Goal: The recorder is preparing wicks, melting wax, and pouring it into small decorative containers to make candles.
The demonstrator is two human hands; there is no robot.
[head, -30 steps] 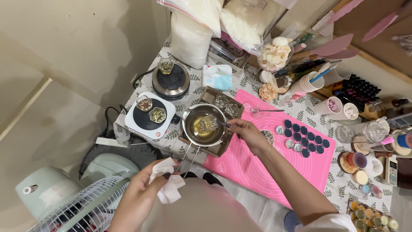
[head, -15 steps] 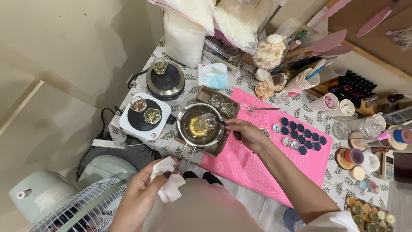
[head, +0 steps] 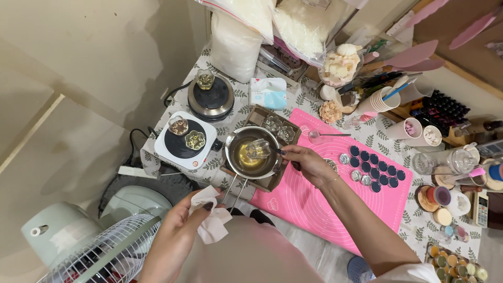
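Leaf-patterned surface (head: 238,94) carries a pink silicone mat (head: 314,202) with a cluster of small round dark blue and silver tins (head: 373,167), and left of the mat a round steel pot of yellow liquid (head: 251,153) on a brown tray. Right hand (head: 309,162) reaches over the pot rim, fingers pinched on a small clear glass cup (head: 258,150) tilted above the liquid. Left hand (head: 181,228), near the pot's handle, is clenched around a crumpled white tissue (head: 212,220).

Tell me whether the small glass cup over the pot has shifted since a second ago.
No. The glass cup, held by the right hand, sits over the yellow liquid in the pot as before; only the camera shifted.
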